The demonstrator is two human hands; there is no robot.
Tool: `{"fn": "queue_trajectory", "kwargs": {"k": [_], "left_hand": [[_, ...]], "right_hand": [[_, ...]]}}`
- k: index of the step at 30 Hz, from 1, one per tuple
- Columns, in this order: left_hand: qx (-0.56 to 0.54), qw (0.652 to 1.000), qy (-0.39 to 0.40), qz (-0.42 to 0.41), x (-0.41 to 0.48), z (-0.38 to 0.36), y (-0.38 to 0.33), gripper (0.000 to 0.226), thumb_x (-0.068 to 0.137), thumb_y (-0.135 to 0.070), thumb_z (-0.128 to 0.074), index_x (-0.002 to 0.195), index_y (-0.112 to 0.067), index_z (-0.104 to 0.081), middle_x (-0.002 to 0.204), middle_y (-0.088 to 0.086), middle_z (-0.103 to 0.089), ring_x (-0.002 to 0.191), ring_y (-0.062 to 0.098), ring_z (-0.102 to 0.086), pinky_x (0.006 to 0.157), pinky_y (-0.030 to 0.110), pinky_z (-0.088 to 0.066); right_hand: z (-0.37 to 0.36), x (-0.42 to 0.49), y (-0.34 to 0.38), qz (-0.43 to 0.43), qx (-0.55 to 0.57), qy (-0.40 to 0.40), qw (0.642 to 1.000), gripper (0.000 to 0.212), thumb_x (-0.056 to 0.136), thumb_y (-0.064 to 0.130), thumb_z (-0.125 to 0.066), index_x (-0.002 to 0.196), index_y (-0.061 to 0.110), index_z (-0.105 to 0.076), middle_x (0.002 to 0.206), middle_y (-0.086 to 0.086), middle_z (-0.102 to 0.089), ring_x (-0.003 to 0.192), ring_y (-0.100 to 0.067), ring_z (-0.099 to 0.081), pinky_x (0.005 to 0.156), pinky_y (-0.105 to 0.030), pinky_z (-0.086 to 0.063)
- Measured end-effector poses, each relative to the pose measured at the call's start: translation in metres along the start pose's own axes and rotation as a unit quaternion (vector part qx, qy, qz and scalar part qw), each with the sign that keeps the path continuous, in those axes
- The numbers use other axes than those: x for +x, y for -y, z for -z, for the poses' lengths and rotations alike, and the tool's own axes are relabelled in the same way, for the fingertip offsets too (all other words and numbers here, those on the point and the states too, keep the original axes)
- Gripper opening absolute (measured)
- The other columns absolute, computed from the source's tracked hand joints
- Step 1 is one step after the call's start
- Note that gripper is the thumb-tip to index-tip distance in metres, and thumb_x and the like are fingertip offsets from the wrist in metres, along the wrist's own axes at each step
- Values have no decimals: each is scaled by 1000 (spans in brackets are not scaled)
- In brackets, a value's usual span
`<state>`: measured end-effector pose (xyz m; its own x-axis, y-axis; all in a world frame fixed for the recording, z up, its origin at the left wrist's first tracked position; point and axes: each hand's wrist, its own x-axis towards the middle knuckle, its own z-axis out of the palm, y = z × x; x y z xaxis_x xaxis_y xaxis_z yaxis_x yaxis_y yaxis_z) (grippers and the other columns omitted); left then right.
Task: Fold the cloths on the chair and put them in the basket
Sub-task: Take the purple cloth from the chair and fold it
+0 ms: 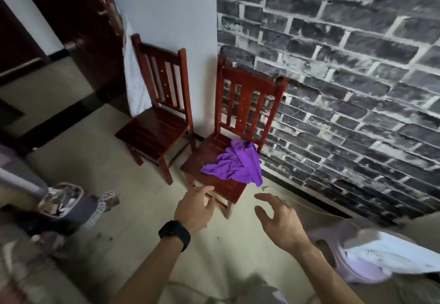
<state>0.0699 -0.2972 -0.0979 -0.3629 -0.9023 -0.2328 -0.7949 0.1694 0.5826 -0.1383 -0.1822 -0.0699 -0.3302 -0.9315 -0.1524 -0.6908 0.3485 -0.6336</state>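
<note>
- My left hand (194, 205) is nearest, with a black watch (175, 234) on its wrist. The fingers are spread and relaxed, holding nothing.
- Its fingertips reach the front edge of the chair seat. I cannot tell whether they touch the wood.
- My right hand (278, 222) is beside it, over the floor (142, 220). The fingers are apart and loosely curved, also holding nothing.
- Low on my right is a lavender basket (333, 263) with a white cloth (385, 253) lying in it; both are blurred.
- Just ahead of my hands stands a red wooden chair (209, 156). A purple cloth (235, 163) lies crumpled on the right part of its seat, one end drooping over the right edge.
- A second wooden chair (154, 127) stands to the left of the first and a little farther off.
- Behind that one hangs a pale fabric (133, 77), next to a dark door (78, 29).
- A grey brick wall (345, 65) backs the chair with the cloth.
</note>
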Motion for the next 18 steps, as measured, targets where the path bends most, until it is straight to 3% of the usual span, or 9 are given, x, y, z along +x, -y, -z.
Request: {"fn": "queue_trajectory", "kwargs": {"k": [8, 13, 18], "left_hand": [[17, 997, 65, 29, 104, -1, 45, 44, 95, -34, -49, 140, -31, -47, 137, -3, -53, 127, 18, -48, 106, 35, -40], [39, 992, 107, 51, 189, -7, 61, 47, 96, -35, -48, 143, -32, -43, 141, -3, -50, 130, 17, -46, 107, 35, -39], [90, 982, 156, 51, 266, -16, 80, 49, 97, -36, -47, 145, -30, -40, 146, -3, -46, 134, 17, -41, 110, 34, -35]], "right_hand": [[-37, 103, 2, -58, 31, 29, 997, 30, 91, 20, -66, 120, 21, -65, 119, 8, -70, 115, -20, -63, 101, -29, -44], [-63, 193, -14, -105, 47, 56, 992, 28, 90, 20, -69, 118, 19, -66, 113, 7, -72, 108, -19, -66, 89, -22, -43], [-92, 276, -32, -155, 46, 78, 984, 26, 92, 20, -67, 118, 18, -64, 112, 2, -73, 106, -22, -68, 84, -25, -44]]}}
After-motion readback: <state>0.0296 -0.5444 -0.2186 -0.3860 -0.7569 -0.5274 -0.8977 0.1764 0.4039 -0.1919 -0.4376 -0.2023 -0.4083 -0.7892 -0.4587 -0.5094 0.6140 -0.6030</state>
